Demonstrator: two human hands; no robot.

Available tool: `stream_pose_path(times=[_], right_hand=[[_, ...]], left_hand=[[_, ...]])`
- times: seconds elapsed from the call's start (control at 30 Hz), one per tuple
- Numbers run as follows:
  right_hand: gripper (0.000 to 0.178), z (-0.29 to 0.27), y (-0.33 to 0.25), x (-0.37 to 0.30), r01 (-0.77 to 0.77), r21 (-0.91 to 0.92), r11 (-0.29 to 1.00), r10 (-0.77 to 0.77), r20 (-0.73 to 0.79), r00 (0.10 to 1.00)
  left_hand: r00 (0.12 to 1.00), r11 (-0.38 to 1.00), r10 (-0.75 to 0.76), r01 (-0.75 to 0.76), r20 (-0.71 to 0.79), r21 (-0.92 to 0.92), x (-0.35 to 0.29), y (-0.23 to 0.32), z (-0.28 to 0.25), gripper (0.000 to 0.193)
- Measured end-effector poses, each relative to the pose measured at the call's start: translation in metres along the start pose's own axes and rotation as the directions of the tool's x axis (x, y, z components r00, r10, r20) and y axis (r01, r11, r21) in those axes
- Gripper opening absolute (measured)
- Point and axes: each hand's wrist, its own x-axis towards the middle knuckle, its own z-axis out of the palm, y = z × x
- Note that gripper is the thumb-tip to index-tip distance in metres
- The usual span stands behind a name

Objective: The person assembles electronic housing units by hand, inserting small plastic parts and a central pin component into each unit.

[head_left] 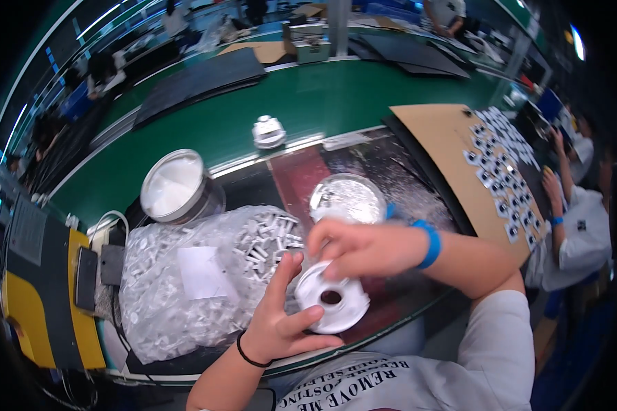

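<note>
White plastic disc [332, 301] with a centre hole lies flat at the near bench edge, pinched at its left rim by the left hand [281, 322], while the right hand [360, 248] presses fingertips closed onto its top from above-right.

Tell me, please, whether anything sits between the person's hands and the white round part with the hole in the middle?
Nothing visible does. The left hand and the right hand both already touch the white ring-shaped part; the bag of small white pieces lies beside it, to the left.
</note>
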Motion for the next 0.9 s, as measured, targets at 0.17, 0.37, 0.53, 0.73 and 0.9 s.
stream_pose_path(times=[0.17, 0.37, 0.53, 0.73, 0.9], right_hand=[[0.034, 0.036, 0.035, -0.004, 0.062, 0.132, 0.989, -0.015, -0.328, 0.945], [0.046, 0.042, 0.045, -0.095, -0.042, -0.606, 0.794, -0.404, -0.579, 0.708], [0.041, 0.010, 0.097, -0.212, -0.798, -0.436, 0.417, -0.629, -0.772, 0.093], [0.056, -0.010, 0.111, -0.287, -0.902, -0.041, 0.430, -0.316, -0.942, -0.108], [0.051, -0.028, 0.121, -0.293, -0.900, -0.065, 0.431, -0.317, -0.945, -0.083]], left_hand=[[0.990, 0.997, -0.080, 0.077, 0.116, 0.027, 0.005, 0.007, 0.000, 0.050], [0.980, 0.996, -0.065, 0.052, 0.187, 0.072, 0.007, 0.018, 0.002, 0.052], [0.991, 0.990, -0.102, 0.093, 0.081, 0.103, 0.006, 0.018, 0.001, 0.056], [0.991, 0.985, -0.116, 0.106, 0.071, 0.134, 0.003, 0.014, 0.001, 0.057], [0.990, 0.983, -0.127, 0.117, 0.067, 0.144, 0.003, 0.009, 0.002, 0.057]])
